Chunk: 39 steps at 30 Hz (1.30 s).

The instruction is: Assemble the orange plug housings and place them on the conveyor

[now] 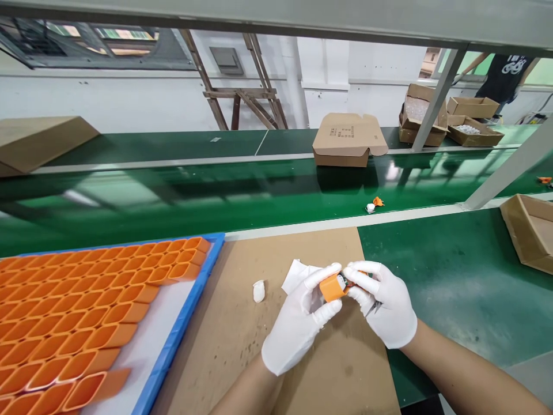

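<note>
Both hands wear white gloves and meet above a brown cardboard sheet (242, 346). My left hand (298, 317) is closed round an orange plastic shell (332, 287), like the ones in the tray. At the shell's right end, my right hand (382, 300) pinches a small part with white and dark pieces (344, 280), partly hidden by the fingers. Whether this part sits inside the shell or only touches its opening, I cannot tell. A thin metal tool (374, 309), perhaps tweezers, pokes out under the right fingers. Left of the hands lie a white paper piece (296, 275) and a small white piece (258, 291).
A blue-rimmed tray (181, 325) with rows of orange shells stands at left. Beyond runs a green conveyor belt (259, 193) with small orange and white parts (375, 204). Cardboard boxes (348, 138) stand behind it; an open box (531, 230) is at right. A person (503, 78) stands far right.
</note>
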### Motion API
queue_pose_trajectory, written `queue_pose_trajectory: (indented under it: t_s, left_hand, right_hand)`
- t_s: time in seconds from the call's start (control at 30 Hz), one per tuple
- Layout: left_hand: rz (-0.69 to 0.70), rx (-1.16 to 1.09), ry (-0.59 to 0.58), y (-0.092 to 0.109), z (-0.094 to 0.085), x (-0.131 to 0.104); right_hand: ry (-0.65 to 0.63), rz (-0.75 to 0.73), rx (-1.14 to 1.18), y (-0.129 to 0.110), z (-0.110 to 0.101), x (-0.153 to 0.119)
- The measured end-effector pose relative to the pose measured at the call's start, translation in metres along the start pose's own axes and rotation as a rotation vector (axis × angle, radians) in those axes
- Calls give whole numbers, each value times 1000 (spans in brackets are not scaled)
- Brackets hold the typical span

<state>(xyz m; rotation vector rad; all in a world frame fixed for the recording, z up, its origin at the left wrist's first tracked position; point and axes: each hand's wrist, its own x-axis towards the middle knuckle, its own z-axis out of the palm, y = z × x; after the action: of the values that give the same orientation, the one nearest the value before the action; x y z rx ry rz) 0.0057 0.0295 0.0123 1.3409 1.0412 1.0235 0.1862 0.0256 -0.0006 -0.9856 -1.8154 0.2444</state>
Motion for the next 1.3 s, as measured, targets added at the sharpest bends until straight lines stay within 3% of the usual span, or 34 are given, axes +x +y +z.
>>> queue_pose_trajectory:
  t_s: [0.1,0.23,0.53,0.73,0.97,1.13,1.3]
  left_hand:
    - [100,218,10,3,1,2]
    - [115,455,144,-4,8,-1]
    - [222,605,198,-20,11,-4]
    - [414,690,282,-22,13,-6]
    - [417,706,302,-23,17,-7]
    - [533,733,324,-26,17,-6]
    - [519,794,308,-26,16,-7]
  right_hand:
    - [-1,-30,-72,-1,-2,-3]
    - [-81,-85,-319,-5,-4,-5]
    - [-211,-63,-331,-5,-10,0]
    - [-159,-22,-490,-12,-9,-3]
    - [-95,4,-583,-23,-11,2]
    - [37,-33,-645,-21,-9,1]
    - [-47,-63,-605,-24,-7,-2]
